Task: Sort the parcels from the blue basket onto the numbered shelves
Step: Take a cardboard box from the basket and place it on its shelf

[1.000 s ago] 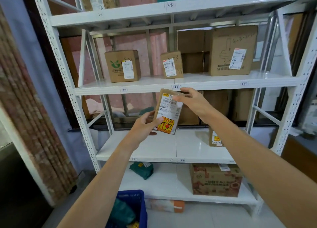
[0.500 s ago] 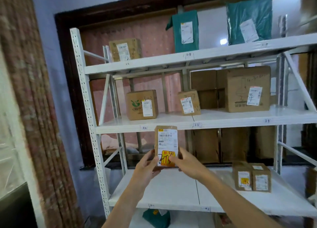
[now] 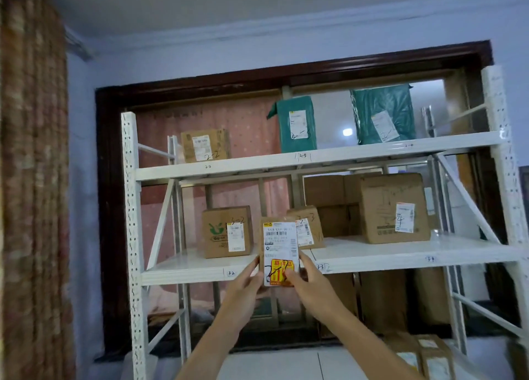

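Head view: small brown parcel (image 3: 279,251) upright in front of the white shelf rack (image 3: 130,208), gripped from both sides at its lower end. Left hand (image 3: 243,289) clamped on the parcel's left edge, thumb across the orange sticker's left margin; right hand (image 3: 310,285) clamped on the right edge, thumb over the sticker's right part. White shipping label facing the camera, a handwritten mark over the orange sticker, not readable for sure.

Behind the parcel, middle shelf (image 3: 400,255) tagged 3-2 and 3-3: green-logo box (image 3: 226,232) to the left, small tilted box (image 3: 307,226) just behind the parcel, large box (image 3: 395,208) to the right.

Upper shelf (image 3: 257,162) tagged 2-2 and 2-3: brown box (image 3: 204,145), teal bag (image 3: 297,123), wider teal bag (image 3: 383,118).

Bottom right corner: 2 small boxes (image 3: 426,354) on a lower shelf.
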